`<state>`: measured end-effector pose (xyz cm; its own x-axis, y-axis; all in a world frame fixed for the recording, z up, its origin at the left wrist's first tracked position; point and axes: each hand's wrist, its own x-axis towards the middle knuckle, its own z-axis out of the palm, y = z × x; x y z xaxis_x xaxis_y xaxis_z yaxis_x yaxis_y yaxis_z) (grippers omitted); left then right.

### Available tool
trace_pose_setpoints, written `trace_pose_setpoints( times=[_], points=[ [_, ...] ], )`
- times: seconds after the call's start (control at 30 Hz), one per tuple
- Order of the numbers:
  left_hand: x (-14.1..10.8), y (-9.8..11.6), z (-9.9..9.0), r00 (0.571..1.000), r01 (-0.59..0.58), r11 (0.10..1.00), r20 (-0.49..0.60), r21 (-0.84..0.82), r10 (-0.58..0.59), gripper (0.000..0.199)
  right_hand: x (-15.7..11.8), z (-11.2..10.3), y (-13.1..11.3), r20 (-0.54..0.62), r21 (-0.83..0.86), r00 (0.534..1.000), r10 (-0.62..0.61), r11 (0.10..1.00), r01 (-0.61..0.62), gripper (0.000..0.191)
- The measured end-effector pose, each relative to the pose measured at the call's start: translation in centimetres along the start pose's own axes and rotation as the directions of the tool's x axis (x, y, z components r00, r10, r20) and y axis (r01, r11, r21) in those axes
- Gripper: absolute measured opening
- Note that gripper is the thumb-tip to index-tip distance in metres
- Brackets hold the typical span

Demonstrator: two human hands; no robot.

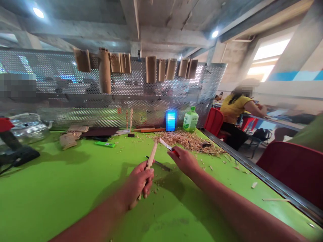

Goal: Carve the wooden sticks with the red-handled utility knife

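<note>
My left hand (141,179) is closed around a pale wooden stick (152,154), which points up and away from me over the green table (75,188). In my right hand (185,162) is a knife with a red handle (176,151). Its bright blade (165,144) points forward and left, close to the stick's far end; whether the two touch I cannot tell. Beneath the stick lies a thin dark tool (161,164), partly hidden by the stick and my left hand. Small wood chips are scattered around my hands.
Wood shavings (186,139) are heaped ahead, beside a green plastic bottle (191,119) and a lit phone-like screen (171,120). Two carved sticks (131,117) stand before a perforated metal screen (156,101). At left are a kettle (30,127) and power tool (19,148). A person (233,109) sits right.
</note>
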<state>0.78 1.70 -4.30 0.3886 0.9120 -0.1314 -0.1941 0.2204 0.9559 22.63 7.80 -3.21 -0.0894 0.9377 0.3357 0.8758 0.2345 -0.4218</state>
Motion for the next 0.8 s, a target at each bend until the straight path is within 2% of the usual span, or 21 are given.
trace_pose_setpoints(
  times=[0.07, 0.17, 0.3, 0.4, 0.53, 0.6, 0.7, 0.8],
  points=[
    [0.2, 0.0, -0.1, 1.0, -0.012, 1.0, -0.024, -0.026, 0.012, 0.04, -0.4, -0.1, -0.5, 0.005, 0.036, 0.999, -0.039, 0.999, 0.039, 0.033],
    [0.3, 0.3, 0.0, 0.999, -0.028, 0.998, -0.028, -0.049, 0.027, 0.033, -1.3, 0.4, -1.8, 0.113, 0.054, 0.991, -0.074, 0.996, 0.069, 0.032],
    [0.4, 0.3, -0.1, 0.999, -0.033, 0.999, -0.019, -0.043, 0.032, 0.019, -2.2, 1.5, -3.1, 0.217, -0.075, 0.972, -0.094, 0.991, 0.112, 0.031],
    [0.5, -0.1, 0.0, 0.999, -0.044, 0.998, -0.005, -0.049, 0.043, 0.02, -2.3, 1.8, -3.3, 0.233, -0.164, 0.966, -0.108, 0.975, 0.149, 0.023],
    [0.1, -0.2, 0.6, 0.998, -0.064, 0.998, -0.014, -0.006, 0.064, 0.019, -2.1, 1.3, -3.3, 0.259, -0.233, 0.963, -0.068, 0.964, 0.131, 0.032],
    [-0.1, 0.0, 1.0, 0.997, -0.066, 0.998, -0.033, 0.007, 0.066, 0.021, -2.1, 0.9, -3.4, 0.268, -0.253, 0.961, -0.066, 0.958, 0.137, 0.03],
    [-0.3, 0.6, 1.6, 0.998, -0.054, 0.999, -0.036, -0.006, 0.054, 0.023, -2.0, 0.5, -3.8, 0.254, -0.302, 0.965, -0.061, 0.943, 0.139, 0.022],
    [-0.5, 1.1, 2.0, 0.999, -0.03, 1.0, -0.036, -0.01, 0.029, 0.023, -1.7, 0.5, -3.8, 0.22, -0.325, 0.974, -0.06, 0.937, 0.131, 0.022]
  ],
)
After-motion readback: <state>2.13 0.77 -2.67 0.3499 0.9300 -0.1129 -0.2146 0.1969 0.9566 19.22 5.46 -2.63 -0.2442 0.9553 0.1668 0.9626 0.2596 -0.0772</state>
